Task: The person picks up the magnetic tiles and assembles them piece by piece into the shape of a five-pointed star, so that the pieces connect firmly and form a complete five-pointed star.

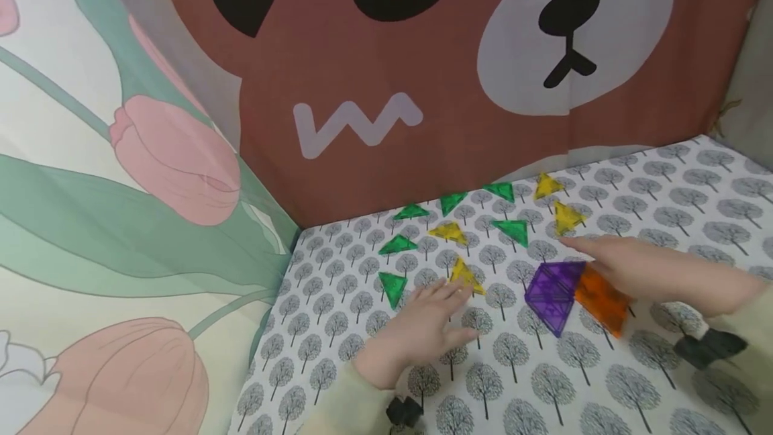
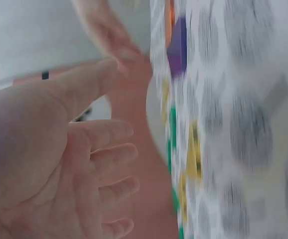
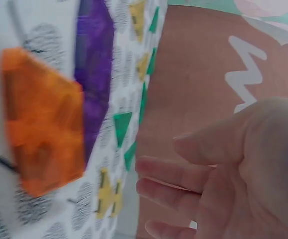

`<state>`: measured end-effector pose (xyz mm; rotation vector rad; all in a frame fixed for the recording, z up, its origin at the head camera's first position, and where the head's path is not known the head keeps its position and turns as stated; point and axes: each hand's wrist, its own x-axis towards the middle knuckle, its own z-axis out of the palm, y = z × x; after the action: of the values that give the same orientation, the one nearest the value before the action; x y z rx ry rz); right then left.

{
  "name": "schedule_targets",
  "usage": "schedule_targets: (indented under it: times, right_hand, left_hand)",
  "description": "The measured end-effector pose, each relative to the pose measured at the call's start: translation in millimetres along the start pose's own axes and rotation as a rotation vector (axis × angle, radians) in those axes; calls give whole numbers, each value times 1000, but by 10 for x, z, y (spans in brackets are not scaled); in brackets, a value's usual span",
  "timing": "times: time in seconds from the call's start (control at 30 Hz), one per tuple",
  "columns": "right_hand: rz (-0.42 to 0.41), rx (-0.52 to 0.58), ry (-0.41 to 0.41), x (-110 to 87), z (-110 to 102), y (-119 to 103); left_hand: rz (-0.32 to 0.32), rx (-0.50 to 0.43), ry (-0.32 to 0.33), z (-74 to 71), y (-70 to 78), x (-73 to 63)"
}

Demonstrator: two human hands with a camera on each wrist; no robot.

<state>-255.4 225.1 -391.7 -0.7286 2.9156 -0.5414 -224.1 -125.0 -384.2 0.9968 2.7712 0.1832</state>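
Observation:
My left hand (image 1: 419, 327) hovers over the tree-print cloth, fingers spread and holding nothing, overlapping a yellow triangle tile (image 1: 464, 275) in the head view. The left wrist view shows its bare palm (image 2: 39, 154). To the right, my right hand (image 1: 634, 267) reaches above an orange tile piece (image 1: 602, 301), its fingers extended with nothing between them. In the right wrist view the same hand (image 3: 223, 164) is lifted off the cloth. Purple translucent tiles (image 1: 552, 294) lie edge to edge with the orange piece.
Several green triangle tiles (image 1: 512, 231) and yellow triangle tiles (image 1: 568, 218) lie scattered toward the back. A brown wall hanging with a bear (image 1: 362, 180) rises behind the cloth (image 1: 483, 381). A tulip-print curtain (image 1: 175, 160) borders the left side.

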Motion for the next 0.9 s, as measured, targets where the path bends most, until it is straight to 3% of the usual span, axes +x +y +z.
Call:
schedule_targets:
  times: [0.2,0.27,0.4,0.5,0.67,0.9]
  right_hand:
    - [-79,-9,-32,195,32,-283]
    - [-142,-30,-34,264,109,-395]
    - [-239,-54,-86,394,303,-636]
    - [-257,-58,-137,493,409,-801]
    - [-270,-89,-125,757,495,-1019]
    - [-163,-69,-126,1020,641,-1272]
  left_hand:
    - [-191,-126,27,15,-534,-364]
    - [-261,-139,28,2,-646,-436]
    - [-337,-120,46,-42,-800,-505]
    - [-359,-100,55,-18,-856,-455]
    - [-385,-87,59,56,-937,-300]
    - [-442,-47,23,136,-980,-118]
